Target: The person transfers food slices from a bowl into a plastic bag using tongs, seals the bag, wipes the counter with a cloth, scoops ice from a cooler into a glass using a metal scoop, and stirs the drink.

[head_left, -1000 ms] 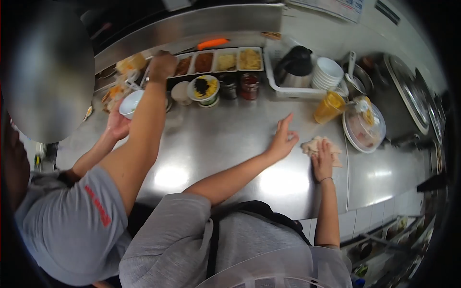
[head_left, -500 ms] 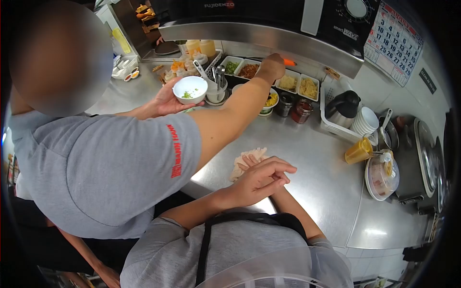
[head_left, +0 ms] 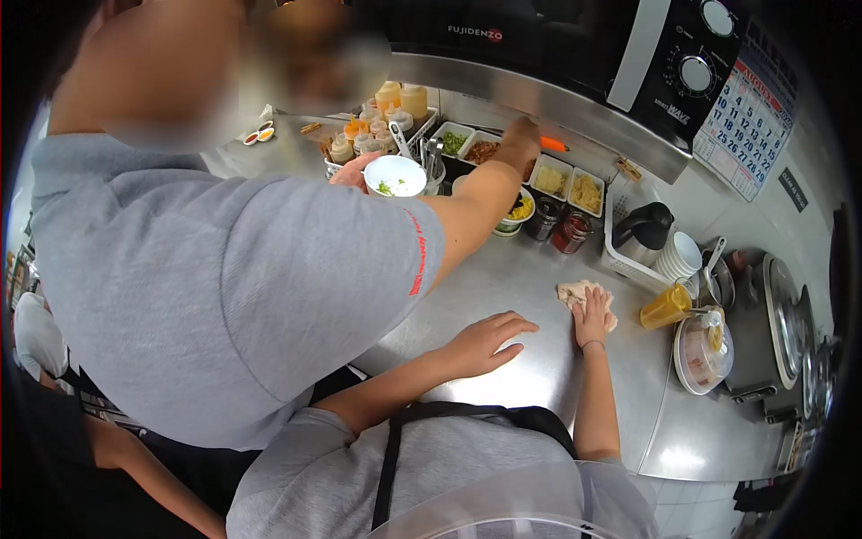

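Here's the cloth, cream-coloured and rumpled into soft folds, lying on the shiny steel counter! The right hand rests on top, fingers spread apart (a thin dark band circles that wrist). Over to the left hand: empty, fingers loosely bent, thumb apart. Bare steel stretches between the hands and beyond, up to the white basket. Tighter rightward, with a yellow-filled container near; leftward, a co-worker's arm crosses the counter.
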Demonstrator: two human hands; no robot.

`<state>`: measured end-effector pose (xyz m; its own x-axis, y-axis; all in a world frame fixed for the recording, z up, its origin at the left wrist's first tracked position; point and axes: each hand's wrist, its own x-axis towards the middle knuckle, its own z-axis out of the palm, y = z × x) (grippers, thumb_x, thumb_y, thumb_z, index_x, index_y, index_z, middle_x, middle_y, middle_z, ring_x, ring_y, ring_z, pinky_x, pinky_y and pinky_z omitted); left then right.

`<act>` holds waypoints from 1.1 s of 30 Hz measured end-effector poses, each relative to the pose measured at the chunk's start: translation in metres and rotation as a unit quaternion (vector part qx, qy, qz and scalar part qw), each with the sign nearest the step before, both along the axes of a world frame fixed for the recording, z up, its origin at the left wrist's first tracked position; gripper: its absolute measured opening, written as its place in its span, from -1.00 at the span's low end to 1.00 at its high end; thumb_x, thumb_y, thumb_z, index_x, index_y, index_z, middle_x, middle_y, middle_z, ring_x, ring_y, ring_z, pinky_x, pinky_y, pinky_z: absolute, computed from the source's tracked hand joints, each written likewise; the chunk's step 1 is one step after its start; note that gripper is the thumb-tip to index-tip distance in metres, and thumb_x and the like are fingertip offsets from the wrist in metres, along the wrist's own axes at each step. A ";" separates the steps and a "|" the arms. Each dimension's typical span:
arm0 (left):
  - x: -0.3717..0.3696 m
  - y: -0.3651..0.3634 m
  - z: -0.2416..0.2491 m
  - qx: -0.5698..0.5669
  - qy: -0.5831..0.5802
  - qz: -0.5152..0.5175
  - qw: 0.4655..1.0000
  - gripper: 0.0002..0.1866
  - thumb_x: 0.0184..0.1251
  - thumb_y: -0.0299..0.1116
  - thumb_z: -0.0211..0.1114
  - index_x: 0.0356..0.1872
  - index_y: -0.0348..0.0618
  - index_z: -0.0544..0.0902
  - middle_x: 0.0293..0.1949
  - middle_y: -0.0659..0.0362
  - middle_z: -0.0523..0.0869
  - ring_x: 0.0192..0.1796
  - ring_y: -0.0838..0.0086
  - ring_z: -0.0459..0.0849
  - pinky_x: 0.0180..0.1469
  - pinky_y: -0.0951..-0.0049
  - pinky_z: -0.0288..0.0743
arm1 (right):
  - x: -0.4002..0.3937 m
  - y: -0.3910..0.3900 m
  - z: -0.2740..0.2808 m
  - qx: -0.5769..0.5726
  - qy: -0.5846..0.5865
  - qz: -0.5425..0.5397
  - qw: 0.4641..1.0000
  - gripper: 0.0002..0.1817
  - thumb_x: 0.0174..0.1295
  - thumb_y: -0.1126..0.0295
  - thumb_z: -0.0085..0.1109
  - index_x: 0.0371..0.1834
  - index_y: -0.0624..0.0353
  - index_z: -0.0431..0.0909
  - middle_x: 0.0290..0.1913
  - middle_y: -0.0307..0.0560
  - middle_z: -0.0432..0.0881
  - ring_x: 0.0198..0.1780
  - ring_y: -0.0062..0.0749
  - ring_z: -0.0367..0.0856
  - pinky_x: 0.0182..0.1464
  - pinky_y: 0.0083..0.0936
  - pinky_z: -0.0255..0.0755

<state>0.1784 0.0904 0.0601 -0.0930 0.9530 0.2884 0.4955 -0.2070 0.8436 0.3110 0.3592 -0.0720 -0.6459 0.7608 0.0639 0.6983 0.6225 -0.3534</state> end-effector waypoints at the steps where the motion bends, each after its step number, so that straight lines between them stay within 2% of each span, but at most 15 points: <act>1: 0.002 0.008 -0.025 0.034 0.063 0.060 0.996 -0.61 0.18 -0.40 0.13 0.06 -0.22 0.39 -0.06 0.03 0.47 -0.02 0.20 0.48 0.04 0.32 0.37 | 0.003 -0.006 -0.001 0.014 -0.003 -0.015 1.000 -0.42 0.23 0.06 -0.10 0.32 -0.11 0.11 0.41 -0.18 -0.01 0.44 -0.26 -0.16 0.35 -0.06 -0.23; 3: 0.007 0.017 -0.072 0.034 0.122 0.117 0.985 -0.40 0.12 -0.36 0.17 0.22 -0.15 0.21 0.19 0.00 0.25 0.19 0.11 0.28 0.21 0.17 0.20 | 0.003 -0.012 0.000 0.031 -0.005 -0.034 0.999 -0.42 0.23 0.05 -0.11 0.32 -0.11 0.11 0.41 -0.18 -0.01 0.44 -0.27 -0.16 0.35 -0.05 -0.23; 6: 0.025 0.009 -0.101 0.009 0.263 0.110 0.958 -0.37 0.12 -0.33 0.18 0.25 -0.12 0.19 0.24 0.03 0.20 0.23 0.13 0.23 0.25 0.08 0.11 | 0.008 -0.021 0.003 0.033 -0.012 -0.048 0.998 -0.42 0.24 0.04 -0.12 0.33 -0.11 0.09 0.40 -0.18 -0.01 0.44 -0.26 -0.16 0.35 -0.04 -0.23; 10: 0.025 0.017 -0.106 0.028 0.276 0.093 0.956 -0.38 0.12 -0.31 0.18 0.24 -0.08 0.21 0.25 0.02 0.20 0.24 0.13 0.22 0.24 0.07 0.08 | 0.018 -0.032 0.000 0.018 0.016 -0.053 0.998 -0.43 0.23 0.08 -0.09 0.32 -0.10 0.13 0.40 -0.16 0.01 0.44 -0.26 -0.17 0.34 -0.01 -0.23; 13: 0.024 0.023 -0.112 0.036 0.255 0.089 0.962 -0.39 0.08 -0.31 0.22 0.21 -0.09 0.26 0.23 0.00 0.22 0.23 0.09 0.22 0.23 0.10 0.10 | 0.036 -0.042 -0.002 0.052 0.043 -0.033 0.997 -0.50 0.23 0.15 -0.02 0.23 -0.01 0.25 0.33 -0.05 0.17 0.39 -0.23 0.00 0.32 -0.16 -0.09; 15: 0.027 0.023 -0.117 0.030 0.249 0.066 0.966 -0.40 0.07 -0.31 0.23 0.20 -0.10 0.28 0.22 -0.01 0.23 0.22 0.09 0.22 0.22 0.11 0.11 | 0.053 -0.053 0.008 0.030 0.097 0.058 0.993 -0.59 0.21 0.28 0.02 0.13 0.08 0.36 0.21 0.03 0.32 0.26 -0.17 0.24 0.24 -0.35 0.11; 16: 0.027 0.022 -0.114 0.026 0.244 0.084 0.966 -0.41 0.06 -0.33 0.23 0.18 -0.12 0.29 0.22 -0.02 0.23 0.22 0.08 0.23 0.22 0.13 0.13 | 0.064 -0.059 0.023 0.024 0.095 0.024 0.995 -0.59 0.21 0.28 0.02 0.13 0.08 0.36 0.21 0.03 0.32 0.26 -0.17 0.24 0.24 -0.35 0.11; 18: 0.025 0.024 -0.112 0.027 0.241 0.080 0.967 -0.42 0.05 -0.35 0.24 0.17 -0.13 0.31 0.22 -0.04 0.23 0.21 0.07 0.24 0.22 0.14 0.14 | 0.084 -0.063 0.054 -0.343 0.175 0.015 0.923 -0.61 0.15 0.38 0.05 0.08 0.13 0.37 0.12 0.03 0.39 0.12 -0.12 0.37 0.12 -0.42 0.26; 22: 0.028 0.025 -0.112 0.012 0.201 0.097 0.975 -0.45 0.04 -0.40 0.24 0.13 -0.18 0.35 0.25 -0.03 0.20 0.26 0.11 0.19 0.25 0.18 0.10 | 0.140 -0.038 0.044 -0.205 0.378 -0.056 0.901 -0.62 0.13 0.42 0.05 0.06 0.16 0.38 0.09 0.06 0.42 0.03 -0.10 0.44 0.04 -0.36 0.34; 24: 0.028 0.025 -0.111 0.008 0.226 0.103 0.969 -0.44 0.02 -0.42 0.26 0.13 -0.16 0.35 0.23 -0.05 0.20 0.24 0.09 0.25 0.22 0.17 0.16 | 0.161 -0.035 0.055 0.059 0.223 -0.171 0.958 -0.60 0.12 0.40 0.08 0.08 0.13 0.38 0.09 0.05 0.42 0.02 -0.08 0.44 0.05 -0.34 0.33; 25: 0.028 0.026 -0.111 0.009 0.226 0.100 0.969 -0.44 0.02 -0.42 0.26 0.13 -0.16 0.35 0.23 -0.05 0.20 0.24 0.09 0.25 0.22 0.17 0.16 | 0.168 -0.036 0.047 0.002 0.138 -0.185 0.973 -0.52 0.15 0.32 0.07 0.18 0.05 0.30 0.20 0.00 0.32 0.21 -0.15 0.30 0.18 -0.25 0.23; 26: 0.029 0.026 -0.111 -0.001 0.233 0.102 0.967 -0.44 0.02 -0.42 0.26 0.13 -0.15 0.36 0.23 -0.04 0.20 0.24 0.10 0.25 0.22 0.18 0.16 | 0.166 -0.043 0.042 0.002 0.139 -0.187 0.973 -0.52 0.15 0.32 0.07 0.18 0.05 0.30 0.20 0.00 0.32 0.21 -0.15 0.30 0.18 -0.25 0.23; 28: 0.029 0.027 -0.111 -0.014 0.240 0.104 0.965 -0.45 0.01 -0.42 0.26 0.12 -0.15 0.37 0.23 -0.04 0.21 0.24 0.12 0.26 0.22 0.19 0.15 | 0.155 -0.057 0.033 0.022 -0.033 -0.210 0.977 -0.45 0.16 0.24 0.05 0.25 -0.02 0.21 0.33 -0.08 0.15 0.36 -0.22 0.06 0.28 -0.08 0.05; 29: 0.028 0.027 -0.111 -0.014 0.245 0.103 0.964 -0.46 0.01 -0.43 0.26 0.11 -0.15 0.38 0.23 -0.03 0.21 0.23 0.13 0.27 0.22 0.20 0.15 | 0.156 -0.047 0.019 -0.012 -0.027 -0.223 0.974 -0.43 0.18 0.19 -0.01 0.29 -0.07 0.14 0.39 -0.16 0.01 0.42 -0.30 -0.10 0.32 0.04 -0.09; 33: 0.031 0.028 -0.108 -0.021 0.249 0.104 0.963 -0.51 0.01 -0.43 0.25 0.06 -0.15 0.43 0.23 0.00 0.22 0.20 0.15 0.31 0.20 0.20 0.16 | 0.161 0.022 -0.003 0.032 -0.007 -0.275 0.961 -0.49 0.22 0.24 -0.10 0.28 -0.06 0.16 0.38 -0.16 0.04 0.41 -0.29 -0.08 0.31 0.01 -0.04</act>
<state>0.2091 0.1181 -0.0477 -0.1422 0.9408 0.3077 0.8680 -0.0309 0.4956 0.4724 0.3813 -0.0753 -0.1482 0.9822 0.1150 0.9325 0.1776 -0.3145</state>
